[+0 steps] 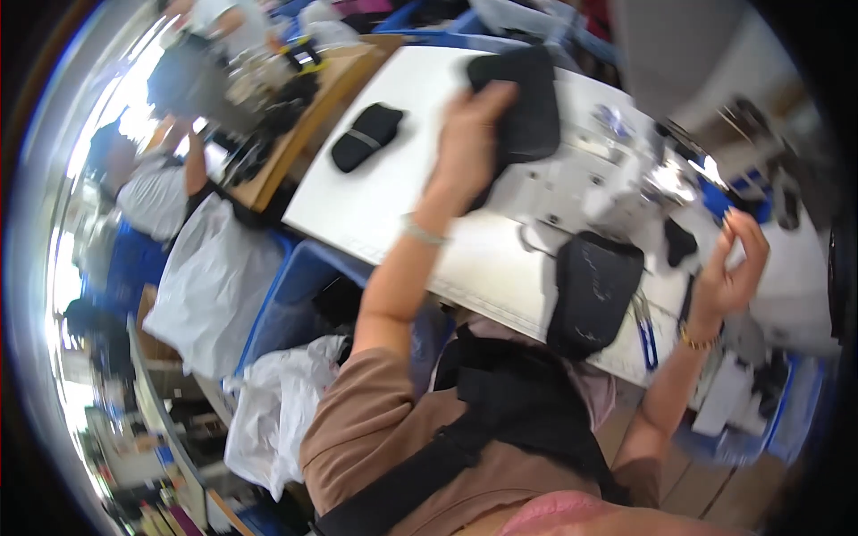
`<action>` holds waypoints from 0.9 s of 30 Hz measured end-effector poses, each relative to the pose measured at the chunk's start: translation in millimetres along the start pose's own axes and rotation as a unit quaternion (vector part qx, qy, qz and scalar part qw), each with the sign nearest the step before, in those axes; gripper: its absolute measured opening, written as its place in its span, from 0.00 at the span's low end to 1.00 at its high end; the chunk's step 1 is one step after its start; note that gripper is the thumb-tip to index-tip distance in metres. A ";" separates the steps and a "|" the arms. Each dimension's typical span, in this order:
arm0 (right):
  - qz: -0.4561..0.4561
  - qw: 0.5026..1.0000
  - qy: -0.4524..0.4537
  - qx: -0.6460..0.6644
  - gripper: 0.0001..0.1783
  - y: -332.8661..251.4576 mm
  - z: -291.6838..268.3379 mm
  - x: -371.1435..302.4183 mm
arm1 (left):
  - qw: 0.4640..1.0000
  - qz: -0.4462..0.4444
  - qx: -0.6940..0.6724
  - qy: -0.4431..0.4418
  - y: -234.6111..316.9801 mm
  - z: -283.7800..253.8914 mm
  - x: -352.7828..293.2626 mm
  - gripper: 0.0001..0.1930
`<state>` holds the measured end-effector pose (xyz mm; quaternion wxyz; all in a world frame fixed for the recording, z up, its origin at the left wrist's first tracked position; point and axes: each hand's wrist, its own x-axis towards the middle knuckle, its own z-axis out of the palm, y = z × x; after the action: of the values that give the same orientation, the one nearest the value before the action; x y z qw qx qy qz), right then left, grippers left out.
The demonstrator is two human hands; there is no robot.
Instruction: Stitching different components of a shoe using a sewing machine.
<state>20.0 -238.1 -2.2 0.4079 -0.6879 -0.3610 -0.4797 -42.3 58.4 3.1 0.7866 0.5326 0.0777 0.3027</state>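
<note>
My left hand (469, 138) reaches over the white sewing table (357, 210) and grips a black padded fabric piece (532, 98) by its left edge, slightly blurred. To the right of the sewing machine (617, 183), my right hand (735, 268) is raised, thumb and fingertips brought together. Anything between those fingertips is too small to make out. Near the table's front edge lies a black fabric pouch (594, 295) with pale marks. Beside it are blue-handled thread snips (645, 330). A smaller black fabric bundle (366, 137) with a light band sits on the table's left part.
Below the table's left edge stands a blue bin (277, 304), with white plastic bags (214, 286) by it. A small black piece (679, 243) lies beside the machine. Another blue bin (791, 411) is at lower right. Another person (156, 196) works at far left.
</note>
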 end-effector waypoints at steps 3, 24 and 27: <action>0.014 1.000 0.013 0.010 0.09 5.6 3.5 2.0 | 0.991 -0.010 0.135 0.016 16.9 -63.8 8.4 0.16; 0.181 0.922 -0.332 -0.088 0.14 62.5 -9.7 -76.9 | 0.778 0.158 0.516 -0.322 -47.6 20.2 -92.6 0.27; 0.161 0.926 -0.322 -0.113 0.11 59.6 -7.0 -78.6 | 0.769 0.128 0.537 -0.323 -64.9 23.1 -97.9 0.30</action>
<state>48.4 -277.0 -88.6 0.2615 -0.8955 -0.3007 -0.1981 -85.3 -30.8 -64.2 0.3053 0.9394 -0.0999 0.1196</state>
